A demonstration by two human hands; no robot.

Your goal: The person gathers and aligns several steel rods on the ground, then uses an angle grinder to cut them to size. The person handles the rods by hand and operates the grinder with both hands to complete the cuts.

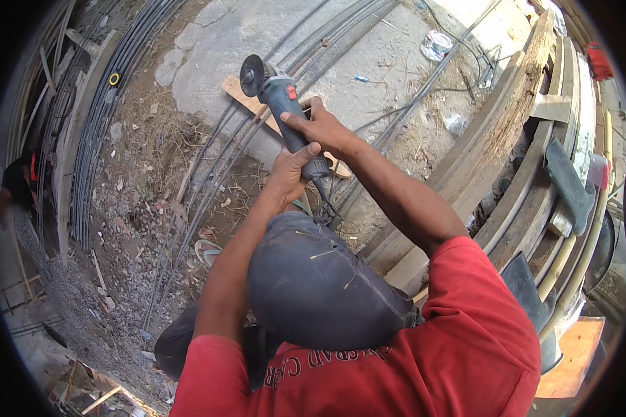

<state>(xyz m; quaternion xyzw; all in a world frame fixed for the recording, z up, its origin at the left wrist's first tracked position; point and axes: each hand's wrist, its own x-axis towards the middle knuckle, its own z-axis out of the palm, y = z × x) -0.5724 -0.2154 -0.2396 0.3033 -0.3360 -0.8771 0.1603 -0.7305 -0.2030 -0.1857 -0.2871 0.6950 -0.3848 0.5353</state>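
I hold a dark teal angle grinder (282, 94) with a red switch and a disc (252, 75) at its upper end, tilted above my bent knee. My right hand (316, 128) grips the upper body of the grinder, fingers wrapped round it. My left hand (289, 174) is closed round its lower end, from which a dark cord (327, 201) hangs. A short wooden plank (242, 94) lies beneath the grinder across long steel bars (313, 55).
Bundled steel rods (118, 76) run along the left over gravel (111, 299) and debris. Stacked timber beams (480, 160) with rubber boots (563, 184) fill the right. Another person (17, 187) is partly visible at the left edge. Plastic litter (435, 45) lies on the concrete.
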